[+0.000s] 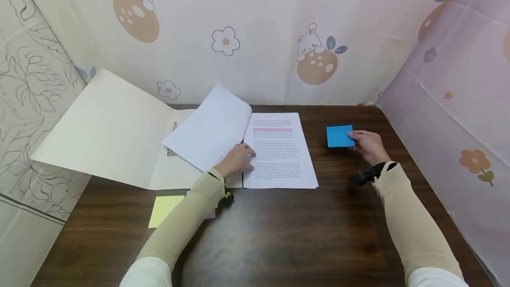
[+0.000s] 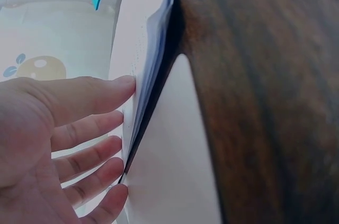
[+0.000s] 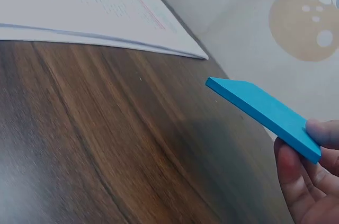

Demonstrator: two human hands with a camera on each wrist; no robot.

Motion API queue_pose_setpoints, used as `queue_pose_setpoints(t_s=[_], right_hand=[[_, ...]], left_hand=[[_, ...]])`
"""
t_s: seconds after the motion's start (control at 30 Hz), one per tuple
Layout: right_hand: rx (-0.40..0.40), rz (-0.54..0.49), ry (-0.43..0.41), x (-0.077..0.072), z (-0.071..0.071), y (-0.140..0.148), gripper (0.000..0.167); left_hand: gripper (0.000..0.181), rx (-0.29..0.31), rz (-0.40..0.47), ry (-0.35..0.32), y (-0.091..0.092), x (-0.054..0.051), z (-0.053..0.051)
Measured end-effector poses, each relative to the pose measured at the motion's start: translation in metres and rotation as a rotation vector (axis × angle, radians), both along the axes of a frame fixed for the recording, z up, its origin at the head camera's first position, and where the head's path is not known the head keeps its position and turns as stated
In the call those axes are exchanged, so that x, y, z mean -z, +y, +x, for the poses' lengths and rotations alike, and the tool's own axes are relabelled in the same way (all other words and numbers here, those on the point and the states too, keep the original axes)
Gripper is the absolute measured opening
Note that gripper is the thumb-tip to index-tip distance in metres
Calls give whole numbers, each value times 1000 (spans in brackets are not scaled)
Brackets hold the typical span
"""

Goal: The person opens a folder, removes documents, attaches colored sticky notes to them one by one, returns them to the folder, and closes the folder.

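Note:
My right hand (image 1: 369, 146) pinches a blue sticky note pad (image 1: 338, 136) at its right edge, thumb on top and fingers beneath. In the right wrist view the pad (image 3: 265, 113) is tilted above the table. My left hand (image 1: 236, 160) rests at the left edge of a stack of printed pages (image 1: 280, 158), fingers spread and loosely bent, gripping nothing. Pink highlighting runs across lines near the top page's head. Turned-over white sheets (image 1: 211, 123) lie to the left, over an opened cream folder (image 1: 107, 132) with a metal clip (image 1: 171, 152).
A yellow sticky note pad (image 1: 165, 208) lies on the dark wooden table (image 1: 303, 234) below the folder. Beside it a pale purple pad (image 1: 210, 215) is mostly hidden by my left forearm. Patterned curtains (image 1: 259, 65) stand behind and at the right.

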State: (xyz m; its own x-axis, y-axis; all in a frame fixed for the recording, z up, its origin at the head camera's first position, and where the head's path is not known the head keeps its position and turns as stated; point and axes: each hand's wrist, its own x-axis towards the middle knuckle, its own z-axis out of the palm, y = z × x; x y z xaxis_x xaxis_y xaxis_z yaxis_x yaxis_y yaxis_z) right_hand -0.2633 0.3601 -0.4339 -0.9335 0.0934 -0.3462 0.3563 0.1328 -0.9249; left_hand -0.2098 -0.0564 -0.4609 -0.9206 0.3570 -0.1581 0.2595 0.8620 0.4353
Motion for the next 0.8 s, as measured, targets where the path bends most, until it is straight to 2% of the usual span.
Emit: queue_pose_setpoints(t_s=[0.33, 0.53, 0.63, 0.8], right_hand=[[2, -123, -39, -13, 8, -18, 21], [-10, -192, -27, -18, 10, -34, 15], [-19, -200, -28, -19, 10, -41, 17], [-25, -191, -38, -18, 13, -51, 29]], left_hand=[[39, 0, 2, 8, 1, 1, -1], [36, -4, 10, 13, 0, 2, -1], [36, -1, 13, 6, 0, 0, -1], [38, 37, 8, -23, -1, -6, -3]])
